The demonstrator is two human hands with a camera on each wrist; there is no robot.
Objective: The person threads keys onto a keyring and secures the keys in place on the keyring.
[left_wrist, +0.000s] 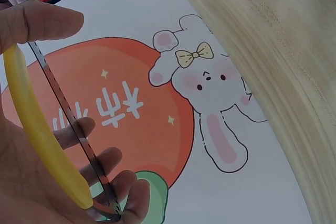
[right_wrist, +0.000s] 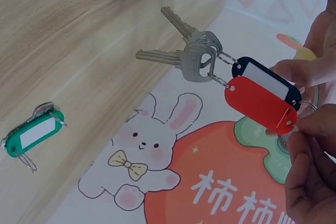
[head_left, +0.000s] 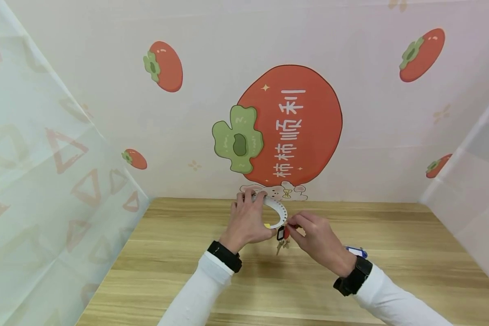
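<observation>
My left hand (head_left: pixel 248 222) grips a large white ring (head_left: pixel 283 210) with a row of small holes along its band. In the left wrist view its yellow curved grip (left_wrist: pixel 42 135) lies across the palm, and the fingers curl past the thin band. At the ring's near right edge, my right hand (head_left: pixel 315 240) pinches the end of a red key tag (right_wrist: pixel 257 106). A black key tag (right_wrist: pixel 244 66) with a white label hangs beside it, near the left thumb. Metal keys (right_wrist: pixel 197 61) dangle from both tags by small split rings. How the tags join the large ring is hidden by fingers.
A blue key tag (head_left: pixel 356 252) lies on the wooden table (head_left: pixel 167 253), partly behind the right wrist. In the right wrist view a green key tag (right_wrist: pixel 37 135) with a key rests on the tabletop. A printed backdrop (head_left: pixel 195 113) stands along the table's far edge.
</observation>
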